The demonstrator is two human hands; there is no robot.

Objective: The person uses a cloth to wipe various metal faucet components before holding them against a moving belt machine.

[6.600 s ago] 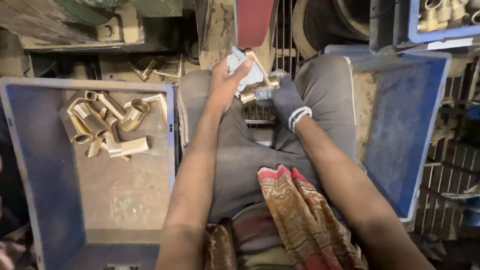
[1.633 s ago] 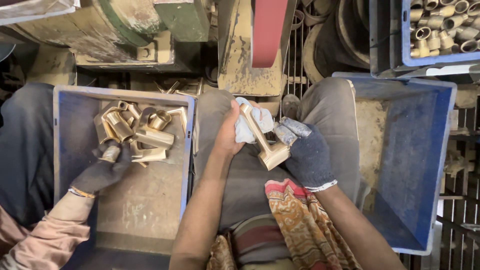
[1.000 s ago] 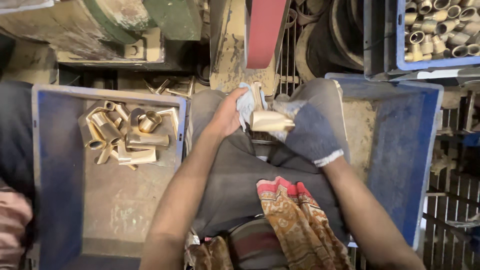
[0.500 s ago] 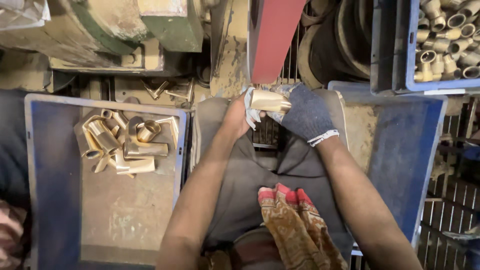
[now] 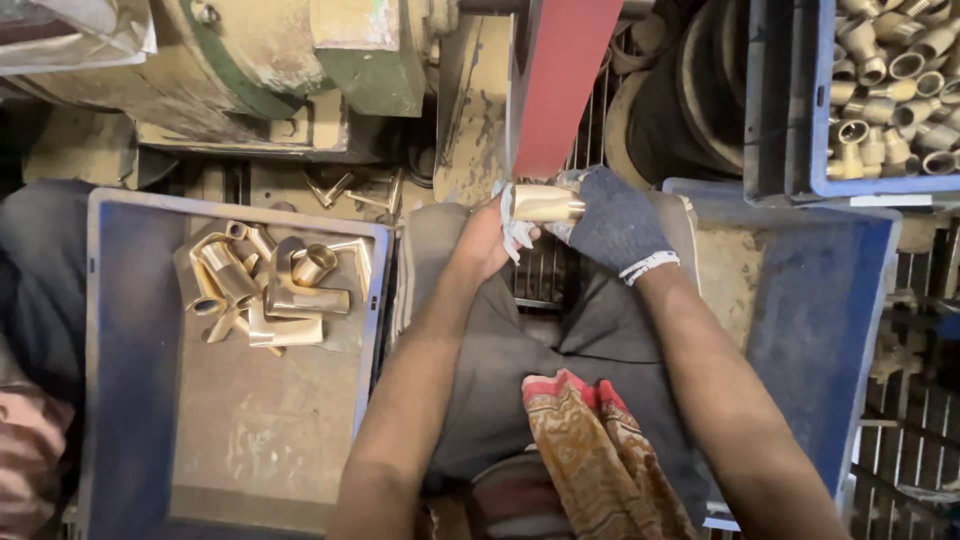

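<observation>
A short, shiny brass tube fitting (image 5: 545, 203) lies crosswise between both hands, its upper side right at the lower edge of the dull red sanding belt (image 5: 562, 80) that runs up and away from them. The bare left hand (image 5: 487, 240) closes on the fitting's left end through a scrap of white cloth (image 5: 512, 228); the right hand (image 5: 612, 220), in a dark knitted glove with a white cuff, grips the right end. Both are closed on the piece, fingers very near the belt.

From here the likely trouble is a snag: I judge that loose cloth or glove yarn so close to the abrasive could catch, and a tilted fitting could be torn from the grip or ground unevenly.

Left of the left hand stands a blue plastic crate (image 5: 130, 330) with a small heap of brass fittings (image 5: 270, 290). Beyond the right hand, a second blue crate (image 5: 780, 110) is full of dull pipe fittings (image 5: 895, 75).
</observation>
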